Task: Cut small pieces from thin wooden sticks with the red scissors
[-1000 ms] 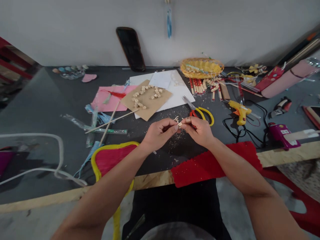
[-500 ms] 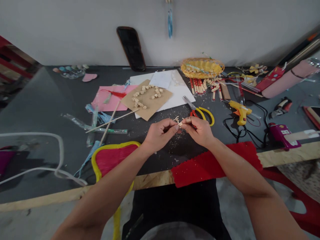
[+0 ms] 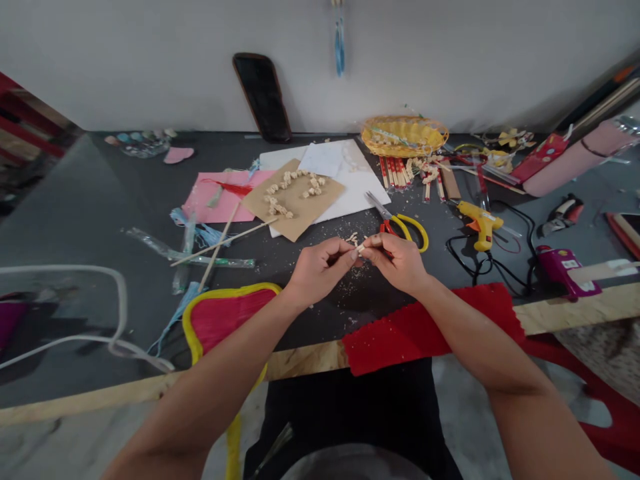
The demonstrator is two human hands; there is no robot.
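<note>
Over the dark tabletop my left hand [image 3: 320, 268] and my right hand [image 3: 397, 260] meet, fingertips pinched together on a small pale stick-like piece [image 3: 361, 248]. Its ends are largely covered by the fingers. Small pale bits [image 3: 353, 237] lie just behind the fingertips, and fine crumbs are scattered around. Scissors [image 3: 400, 220] with yellow and red handles lie just beyond my right hand, blades pointing away to the left. Farther off, a brown card [image 3: 310, 213] carries a curved line of pale knobbly clusters [image 3: 287, 179].
A yellow glue gun [image 3: 481, 223] with a black cord, a wicker basket [image 3: 405, 137] and red-wrapped sticks [image 3: 395, 175] are at the right. A phone [image 3: 263, 97] leans on the wall. Red felt [image 3: 400, 337] and a yellow-edged pink piece [image 3: 227, 317] lie near the front edge.
Hardly anything differs. Both hands stay pinched on the small pale piece in the same place, and the objects on the table have not moved.
</note>
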